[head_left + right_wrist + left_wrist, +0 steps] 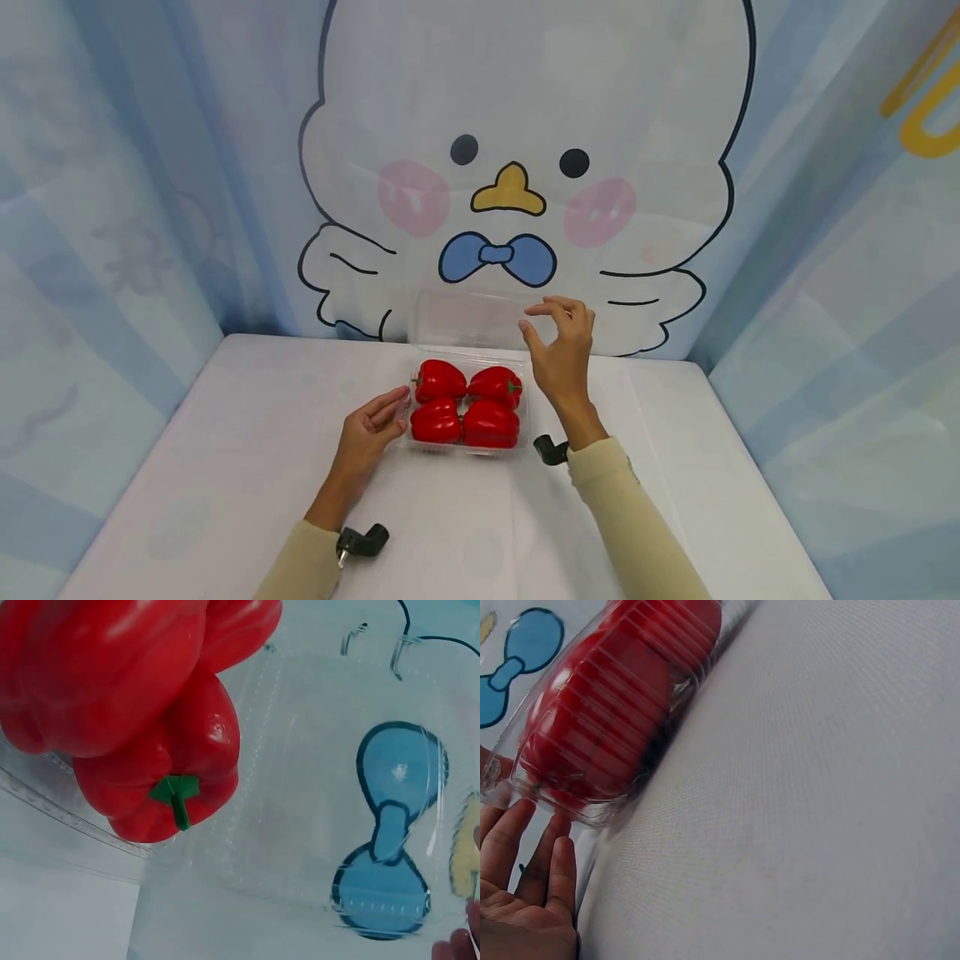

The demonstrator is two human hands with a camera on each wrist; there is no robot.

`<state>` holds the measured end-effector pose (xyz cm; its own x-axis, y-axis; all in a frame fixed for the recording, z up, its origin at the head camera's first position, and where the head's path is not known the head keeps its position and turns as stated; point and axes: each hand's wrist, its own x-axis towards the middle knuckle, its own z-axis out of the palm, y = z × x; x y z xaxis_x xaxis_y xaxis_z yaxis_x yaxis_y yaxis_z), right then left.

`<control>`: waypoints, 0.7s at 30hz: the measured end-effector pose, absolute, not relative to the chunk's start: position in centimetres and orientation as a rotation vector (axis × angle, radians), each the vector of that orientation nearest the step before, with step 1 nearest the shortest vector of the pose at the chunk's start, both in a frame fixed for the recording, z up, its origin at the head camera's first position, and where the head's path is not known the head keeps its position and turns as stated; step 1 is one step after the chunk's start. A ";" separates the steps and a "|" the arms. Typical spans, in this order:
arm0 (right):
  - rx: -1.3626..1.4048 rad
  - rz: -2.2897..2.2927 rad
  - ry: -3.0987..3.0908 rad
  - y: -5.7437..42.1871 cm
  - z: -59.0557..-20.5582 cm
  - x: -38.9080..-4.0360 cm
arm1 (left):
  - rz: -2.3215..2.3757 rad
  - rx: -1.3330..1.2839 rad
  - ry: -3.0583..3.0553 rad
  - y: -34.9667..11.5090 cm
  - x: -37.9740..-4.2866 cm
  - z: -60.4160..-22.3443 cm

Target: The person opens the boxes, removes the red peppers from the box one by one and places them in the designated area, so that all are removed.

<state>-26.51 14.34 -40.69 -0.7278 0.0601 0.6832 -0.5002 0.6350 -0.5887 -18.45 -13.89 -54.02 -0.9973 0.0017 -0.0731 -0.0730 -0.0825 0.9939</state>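
A clear plastic clamshell box [465, 450] holds several red bell peppers [491, 423], one showing a green stem [178, 796] in the right wrist view. Its transparent lid [472, 321] stands raised at the back, hinged to the base. At the box's left side, my left hand [367, 429] touches the wall with mostly straight fingertips; in the left wrist view its fingers [544, 862] lie against the ribbed end. My right hand [562, 358] is up at the lid's right edge, pinching it between thumb and curled index finger. Only its fingertips [457, 946] enter the right wrist view.
The box sits near the back edge of a white-covered table [450, 525]. Behind it hangs a curtain [525, 75] printed with a cartoon bird and blue bow tie. More curtains flank both sides. A black wrist mount [363, 542] sticks out from each sleeve.
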 end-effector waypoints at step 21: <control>0.188 1.292 -2.328 15.0 -43.8 -29.6 | 2.314 -0.049 2.047 -14.1 -18.5 -54.2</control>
